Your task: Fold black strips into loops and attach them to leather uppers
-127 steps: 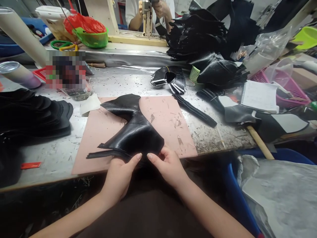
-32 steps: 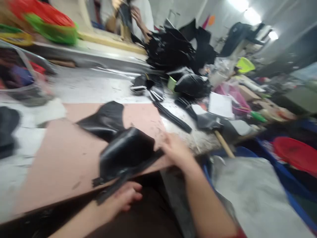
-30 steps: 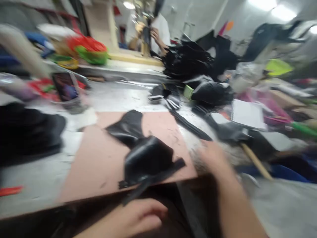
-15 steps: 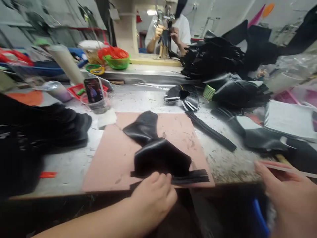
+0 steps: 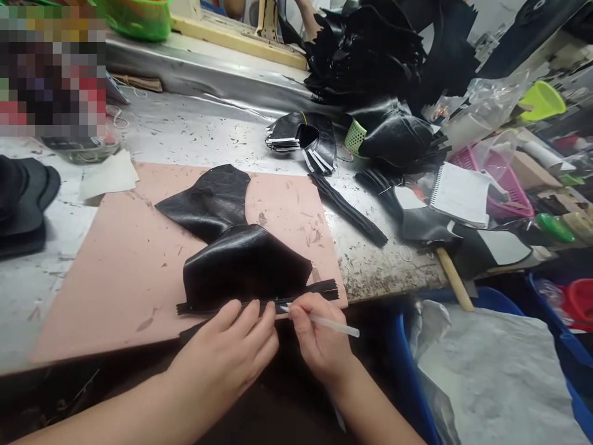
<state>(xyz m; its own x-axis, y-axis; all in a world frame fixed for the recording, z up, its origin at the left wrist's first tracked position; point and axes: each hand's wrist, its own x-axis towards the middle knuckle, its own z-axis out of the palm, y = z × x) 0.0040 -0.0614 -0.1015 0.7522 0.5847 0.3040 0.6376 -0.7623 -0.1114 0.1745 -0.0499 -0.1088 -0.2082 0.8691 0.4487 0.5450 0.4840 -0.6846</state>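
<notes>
A black zipper (image 5: pixel 324 288) runs along the front edge of the pink board (image 5: pixel 125 259), against the lower edge of a folded black leather piece (image 5: pixel 245 259). The leather's upper flap lies back on the board. The fingers of my left hand (image 5: pixel 227 346) are closed over the zipper at the board's edge; its thumb is hidden. My right hand (image 5: pixel 322 337) pinches a thin white pen (image 5: pixel 340 326), its tip at the zipper just right of my left fingertips.
Another zipper strip (image 5: pixel 349 210) lies right of the board, below banded black pieces (image 5: pixel 303 139). Black leather is heaped (image 5: pixel 370 55) at the back. A notebook (image 5: pixel 461 194), a pink basket (image 5: pixel 521 201) and a wooden handle (image 5: pixel 456 281) are at right, above a blue bin (image 5: pixel 407 364).
My right hand has come in from the far right, bringing the pen to the zipper beside my left hand. My left hand stays at the zipper. The view has turned down and right.
</notes>
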